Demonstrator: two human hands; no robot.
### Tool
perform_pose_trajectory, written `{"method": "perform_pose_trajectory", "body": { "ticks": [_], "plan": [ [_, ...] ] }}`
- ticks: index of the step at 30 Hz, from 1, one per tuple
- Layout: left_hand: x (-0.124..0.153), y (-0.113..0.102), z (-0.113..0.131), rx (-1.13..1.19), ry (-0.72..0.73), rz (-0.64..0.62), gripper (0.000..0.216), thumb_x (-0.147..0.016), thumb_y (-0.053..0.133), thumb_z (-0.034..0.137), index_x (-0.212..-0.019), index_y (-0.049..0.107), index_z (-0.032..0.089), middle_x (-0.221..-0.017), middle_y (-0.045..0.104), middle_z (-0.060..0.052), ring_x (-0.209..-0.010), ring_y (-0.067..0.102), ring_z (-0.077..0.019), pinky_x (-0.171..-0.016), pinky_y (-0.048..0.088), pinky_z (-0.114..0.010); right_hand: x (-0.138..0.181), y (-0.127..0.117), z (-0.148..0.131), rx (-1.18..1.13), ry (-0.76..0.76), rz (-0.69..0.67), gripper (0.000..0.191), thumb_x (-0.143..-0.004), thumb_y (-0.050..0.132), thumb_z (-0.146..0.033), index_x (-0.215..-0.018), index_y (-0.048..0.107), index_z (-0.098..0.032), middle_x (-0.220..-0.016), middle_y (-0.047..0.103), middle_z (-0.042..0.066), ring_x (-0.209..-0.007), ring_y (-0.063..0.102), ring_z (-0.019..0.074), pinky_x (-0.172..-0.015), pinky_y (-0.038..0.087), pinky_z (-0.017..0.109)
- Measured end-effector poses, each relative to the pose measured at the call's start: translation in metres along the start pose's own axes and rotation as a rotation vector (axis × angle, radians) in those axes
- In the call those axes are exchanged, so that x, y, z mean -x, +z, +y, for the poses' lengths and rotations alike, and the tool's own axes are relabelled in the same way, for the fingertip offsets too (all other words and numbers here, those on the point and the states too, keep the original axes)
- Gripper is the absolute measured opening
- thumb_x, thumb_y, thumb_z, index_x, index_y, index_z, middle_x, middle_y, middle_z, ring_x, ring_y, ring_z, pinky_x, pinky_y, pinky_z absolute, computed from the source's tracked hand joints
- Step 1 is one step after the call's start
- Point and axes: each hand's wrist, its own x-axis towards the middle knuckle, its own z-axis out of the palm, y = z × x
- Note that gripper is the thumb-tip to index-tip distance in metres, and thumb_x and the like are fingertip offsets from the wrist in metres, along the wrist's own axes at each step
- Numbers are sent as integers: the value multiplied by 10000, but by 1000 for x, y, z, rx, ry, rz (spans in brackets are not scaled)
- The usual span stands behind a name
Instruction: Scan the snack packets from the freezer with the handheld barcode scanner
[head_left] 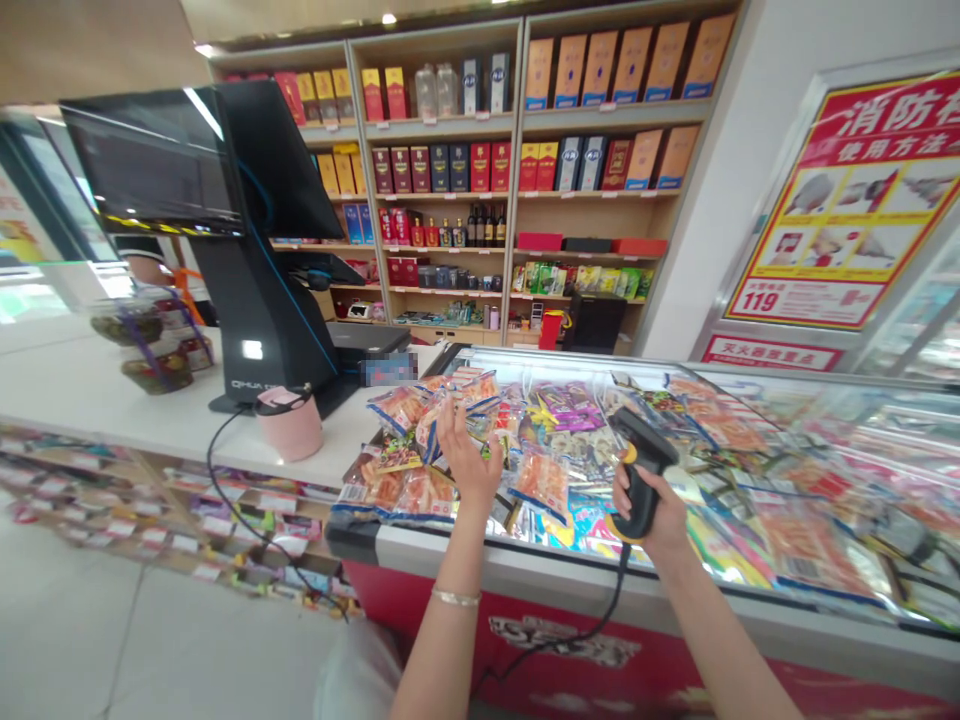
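My right hand [652, 510] is wrapped round the grip of a black and yellow barcode scanner [646, 462], whose head tilts up to the left. Its cord hangs down over the front of the freezer. Fingers apart, my left hand [466, 452] hovers over a pile of clear snack packets [397, 490] with blue edges; nothing shows in it. Another such packet [543, 480] lies between my two hands, on the glass top of the chest freezer [420, 545]. Whether my left fingertips touch the packets behind them I cannot tell.
On the white counter [90, 375] at left stand a checkout terminal [262, 300], a pink cup [289, 425] and tied jars [157, 370]. A dark cable drops from the counter. Behind are shelves of boxes [450, 168]. Someone's arm [144, 265] shows behind the terminal.
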Motion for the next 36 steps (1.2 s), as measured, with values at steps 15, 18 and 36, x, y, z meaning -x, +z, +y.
{"method": "perform_pose_trajectory", "body": {
  "ticks": [15,18,36],
  "plan": [
    [30,102,193,509,190,-298,621,-878,435,300,-1435,205,151,-1520,223,-194,-1415,210,-269,-1113,255,-478,60,-99,-151,147,-337,272,183,-692,643,-319,-729,512,-196,-616,421,-14,-425,375,99,-357,366,218],
    [48,131,222,557,231,-405,614,-879,430,287,-1435,209,145,-1515,239,-192,-1414,218,-260,-1113,264,-472,66,-124,-161,168,-365,329,193,-691,646,-322,-717,502,-196,-625,431,-7,-431,384,103,-349,359,216],
    [129,207,259,552,184,-1107,1188,-525,686,733,-1462,195,193,-1478,269,-225,-1351,292,-399,-1058,283,-564,34,-220,-154,79,-316,386,214,-697,650,-336,-770,498,-205,-600,443,-29,-398,371,88,-330,336,189]
  ]
}}
